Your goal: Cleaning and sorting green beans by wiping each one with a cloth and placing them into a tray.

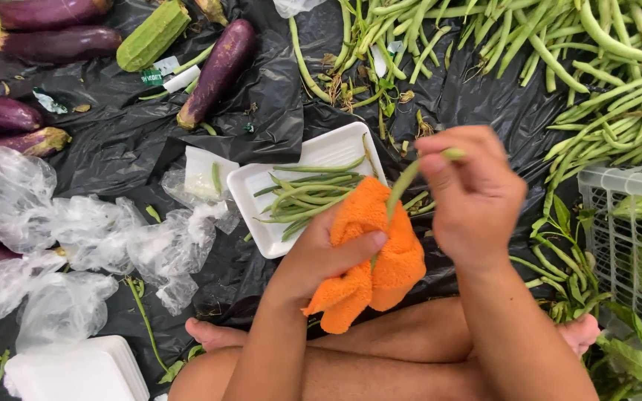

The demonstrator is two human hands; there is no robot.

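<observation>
A long green string bean (404,180) is pinched at its top end by the right hand (471,194), just right of the white foam tray (313,152) of beans. The left hand's (321,256) fingers (358,243) clamp a folded orange terry cloth (391,252) around the bean's lower part.

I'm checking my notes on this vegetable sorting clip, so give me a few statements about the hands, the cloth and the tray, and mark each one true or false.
1. The left hand grips an orange cloth. True.
2. The right hand holds a purple eggplant. False: it pinches a green bean whose lower part runs into the cloth; the eggplants lie on the black plastic sheet.
3. The white foam tray holds green beans. True.
4. The white plastic crate stands at the left edge. False: it stands at the right edge.
5. Crumpled clear plastic wrap lies left of the tray. True.
</observation>
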